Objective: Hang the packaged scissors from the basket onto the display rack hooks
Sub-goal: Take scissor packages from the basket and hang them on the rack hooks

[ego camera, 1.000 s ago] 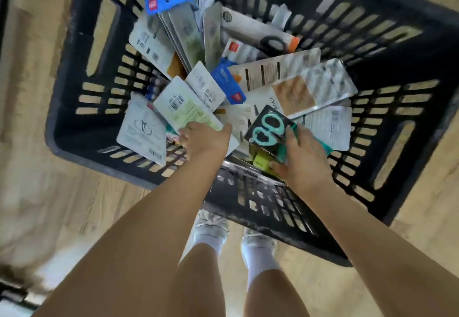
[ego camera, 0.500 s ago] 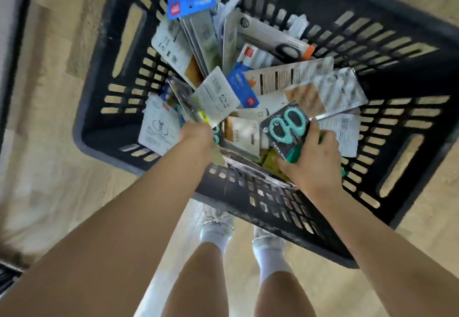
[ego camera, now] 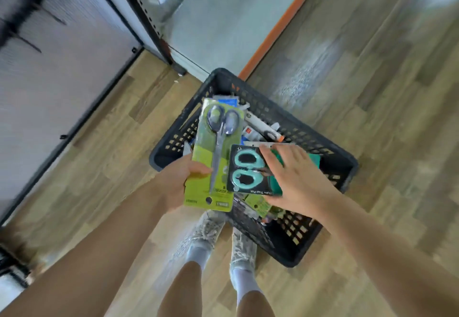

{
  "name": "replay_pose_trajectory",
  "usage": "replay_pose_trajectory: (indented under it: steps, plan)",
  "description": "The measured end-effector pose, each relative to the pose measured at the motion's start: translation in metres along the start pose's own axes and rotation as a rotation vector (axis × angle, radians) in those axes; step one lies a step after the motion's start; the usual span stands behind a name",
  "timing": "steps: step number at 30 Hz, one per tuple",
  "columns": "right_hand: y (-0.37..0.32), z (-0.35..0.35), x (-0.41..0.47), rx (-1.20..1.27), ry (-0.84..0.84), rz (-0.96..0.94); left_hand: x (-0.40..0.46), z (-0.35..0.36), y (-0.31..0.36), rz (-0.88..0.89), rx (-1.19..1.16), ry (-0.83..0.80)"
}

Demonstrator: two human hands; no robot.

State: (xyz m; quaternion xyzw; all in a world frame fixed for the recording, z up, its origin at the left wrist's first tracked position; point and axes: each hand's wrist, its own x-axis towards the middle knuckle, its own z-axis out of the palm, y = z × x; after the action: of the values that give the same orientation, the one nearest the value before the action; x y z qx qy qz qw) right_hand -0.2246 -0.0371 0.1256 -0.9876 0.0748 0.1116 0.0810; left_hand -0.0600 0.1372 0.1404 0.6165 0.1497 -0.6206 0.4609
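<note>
Here the wooden floor point(ego camera: 372, 93) fills most of the head view, with a pale display rack panel point(ego camera: 62, 68) at upper left; its dark hooks point(ego camera: 29, 43) are blurred, so their exact form cannot be told. Below it sits the black basket point(ego camera: 330, 162), with more packaged scissors point(ego camera: 263, 128) inside.

Above the basket, the left hand point(ego camera: 176, 182) grips a long green scissor pack point(ego camera: 213, 157), thumb across its front and the other fingers hidden behind the card. Its long axis runs away from the person, handles at the far end and the hang hole point(ego camera: 209, 200) at the near end, just beside the palm.

The right hand point(ego camera: 295, 177) holds a smaller black pack of teal-handled scissors point(ego camera: 246, 170), fingers point(ego camera: 270, 157) curled over its top edge and thumb under its lower edge. Its left edge overlaps the green pack.

The rack lies up and to the left of both hands, so the left hand is nearer. Probably the green pack needs turning end for end, so the hole leads toward a hook.
</note>
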Motion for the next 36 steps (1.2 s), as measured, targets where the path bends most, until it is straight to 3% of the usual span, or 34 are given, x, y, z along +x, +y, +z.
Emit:
replay_pose_trajectory:
  steps: [3,6,9,15,19,22,24,26,27,31,36]
  plan:
    - [-0.006,-0.061,0.002,-0.113,0.032,-0.114,-0.058,0.013,0.022,0.11,0.04,-0.047]
    - [-0.023,-0.124,0.002,-0.182,0.072,-0.205,-0.12,0.022,0.036,0.22,0.088,0.026]
    - [-0.047,-0.185,-0.002,-0.258,0.116,-0.337,-0.185,0.023,0.045,0.292,0.021,0.093]
    - [-0.105,-0.294,-0.005,-0.458,0.281,-0.631,-0.311,0.019,0.044,0.43,-0.141,0.068]
    - [-0.162,-0.356,0.001,-0.486,0.462,-0.732,-0.38,0.003,0.039,0.59,-0.29,0.265]
    - [-0.202,-0.395,0.003,-0.125,0.559,-0.37,-0.424,-0.021,0.038,0.655,-0.419,0.433]
    - [-0.229,-0.414,0.006,0.356,0.547,-0.162,-0.447,-0.039,0.039,0.715,-0.491,0.466]
    - [-0.26,-0.436,0.014,0.921,0.349,-0.009,-0.471,-0.056,0.043,0.78,-0.555,0.453]
    - [-0.277,-0.447,0.019,1.088,0.236,0.036,-0.483,-0.064,0.044,0.813,-0.579,0.442]
    - [-0.342,-0.485,0.04,1.323,0.058,-0.011,-0.529,-0.101,0.05,0.942,-0.593,0.428]
    - [-0.415,-0.537,0.046,1.49,0.131,-0.17,-0.572,-0.149,0.041,1.039,-0.572,0.429]
